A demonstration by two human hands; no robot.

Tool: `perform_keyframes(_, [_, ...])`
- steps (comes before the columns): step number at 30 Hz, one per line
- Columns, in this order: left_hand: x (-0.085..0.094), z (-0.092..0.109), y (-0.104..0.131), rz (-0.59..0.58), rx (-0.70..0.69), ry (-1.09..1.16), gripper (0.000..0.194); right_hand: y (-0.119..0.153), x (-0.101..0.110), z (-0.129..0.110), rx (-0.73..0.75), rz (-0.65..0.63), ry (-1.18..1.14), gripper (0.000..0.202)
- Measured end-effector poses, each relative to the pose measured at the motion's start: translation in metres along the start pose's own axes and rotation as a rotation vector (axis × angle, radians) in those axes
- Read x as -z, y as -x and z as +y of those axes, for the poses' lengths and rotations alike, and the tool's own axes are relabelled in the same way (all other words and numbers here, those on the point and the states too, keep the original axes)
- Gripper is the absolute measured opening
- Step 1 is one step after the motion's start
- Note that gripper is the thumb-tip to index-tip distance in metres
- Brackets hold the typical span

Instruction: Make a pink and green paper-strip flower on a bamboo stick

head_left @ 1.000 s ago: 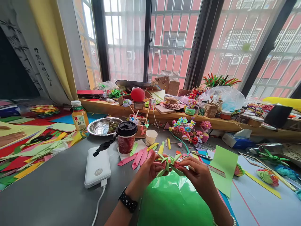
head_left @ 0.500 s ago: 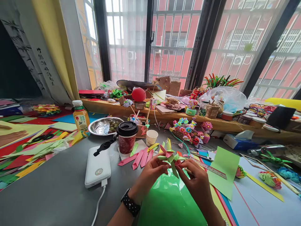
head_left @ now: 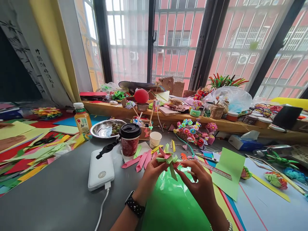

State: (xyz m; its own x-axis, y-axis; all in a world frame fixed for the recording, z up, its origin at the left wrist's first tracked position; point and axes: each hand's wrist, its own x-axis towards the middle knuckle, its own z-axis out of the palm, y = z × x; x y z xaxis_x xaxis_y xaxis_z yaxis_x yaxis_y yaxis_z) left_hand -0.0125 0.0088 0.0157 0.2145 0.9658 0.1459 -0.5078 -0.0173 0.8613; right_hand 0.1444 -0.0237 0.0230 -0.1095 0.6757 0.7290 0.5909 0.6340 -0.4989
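Note:
A folded paper piece [head_left: 169,159] in light green and pink, with pointed strips sticking out, is held above a shiny green surface [head_left: 176,200]. My left hand [head_left: 154,173] pinches its left side between thumb and fingers; a dark watch is on that wrist. On the right side, my right hand [head_left: 196,176] has its thumb and fingertips closed at the pink edge of the piece. Folded pink strips [head_left: 141,162] lie on the table just left of the hands. The fingertips partly hide the folds.
A lidded red cup [head_left: 130,141], a paper cup [head_left: 155,140] and a white power bank [head_left: 101,170] with a cable stand left of the hands. Green paper [head_left: 228,173], a ruler [head_left: 216,171] and scissors [head_left: 205,157] lie right. A person's hand [head_left: 12,142] shows far left.
Both hands and the paper piece have shifted slightly left, and the piece has turned a little. The right hand's fingers have drawn back somewhat from its middle. Paper at the far left has moved.

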Motion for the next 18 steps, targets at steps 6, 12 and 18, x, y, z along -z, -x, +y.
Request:
perform_keyframes(6, [0.0020,-0.0034,-0.0016,-0.047,0.012,-0.052,0.025,-0.0003,0.0002,0.0003,0.086,-0.008,-0.005,0.014])
perform_keyframes(12, [-0.0031,-0.0037,0.0021,-0.075,0.052,-0.040,0.024,-0.0017,-0.0001,-0.0017,0.146,-0.019,-0.005,0.006])
perform_keyframes(18, [-0.0025,-0.0036,0.0025,-0.131,0.087,-0.058,0.027,-0.0035,-0.0001,-0.0034,0.213,0.060,0.057,0.010])
